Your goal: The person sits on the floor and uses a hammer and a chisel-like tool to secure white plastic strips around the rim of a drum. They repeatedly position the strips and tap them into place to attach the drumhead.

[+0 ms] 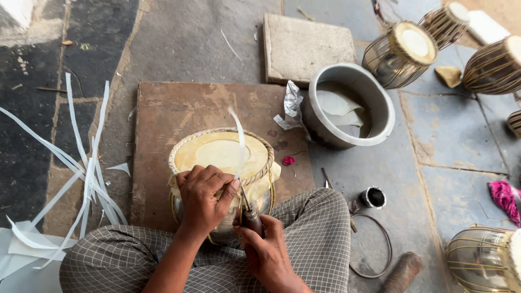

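A small metal drum (222, 157) with a yellowish skin head and a braided rim stands on a wooden board (179, 114) between my knees. My left hand (203, 198) rests on the drum's near rim and pinches a white strip (239, 138) that rises over the head. My right hand (266, 247) grips a wooden-handled awl (249, 214) whose thin metal tip points up to the rim beside my left fingers.
A grey basin (350, 103) with soaking pieces sits to the right of the board. Several laced drums (401, 51) stand at the upper right, another (480, 258) at lower right. White strips (81, 163) lie on the left floor. A stone slab (306, 46) lies behind.
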